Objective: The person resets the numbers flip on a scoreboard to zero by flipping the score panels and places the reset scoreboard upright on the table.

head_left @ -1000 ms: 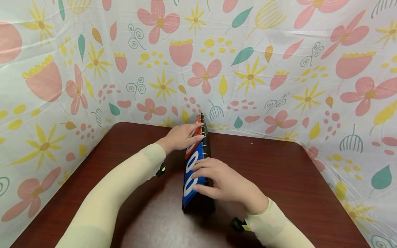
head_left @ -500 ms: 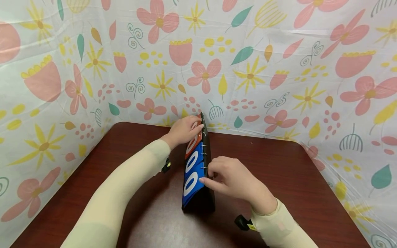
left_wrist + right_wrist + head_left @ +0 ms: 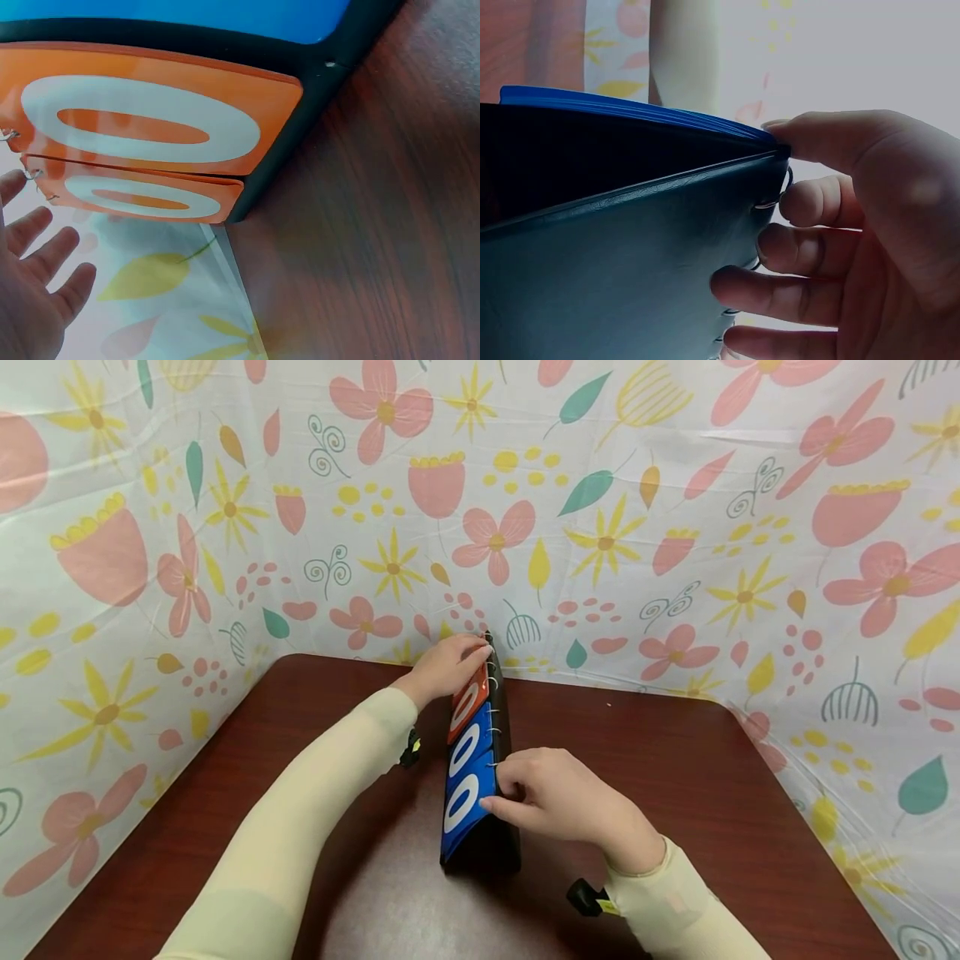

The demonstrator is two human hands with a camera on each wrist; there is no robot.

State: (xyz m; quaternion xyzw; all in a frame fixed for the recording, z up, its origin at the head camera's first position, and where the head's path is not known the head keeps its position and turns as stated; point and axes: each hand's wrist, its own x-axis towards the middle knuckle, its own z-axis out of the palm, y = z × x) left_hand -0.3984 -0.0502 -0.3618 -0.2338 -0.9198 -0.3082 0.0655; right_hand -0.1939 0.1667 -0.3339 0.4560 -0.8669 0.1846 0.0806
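Observation:
A tabletop flip scoreboard (image 3: 468, 739) stands like a tent on the table, its end toward me. Its left face carries red-orange cards (image 3: 150, 112) and blue cards (image 3: 463, 802), each showing a white 0. Metal rings run along the top edge. My left hand (image 3: 442, 667) touches the far end of that edge; in the left wrist view its visible fingers are loosely extended near the rings. At the near end, my right hand (image 3: 562, 797) grips the top edge, thumb against the blue cards and fingers bent behind the black back cover (image 3: 630, 262).
A dark reddish wood table (image 3: 637, 760) lies under the scoreboard. Behind and beside it hangs a white flower-print cloth (image 3: 600, 568). A tiny pale speck (image 3: 608, 705) lies on the table at the right.
My left hand has slid away along the top edge to the far end. My right hand, earlier spread over the blue cards, has moved back and closed on the near top edge.

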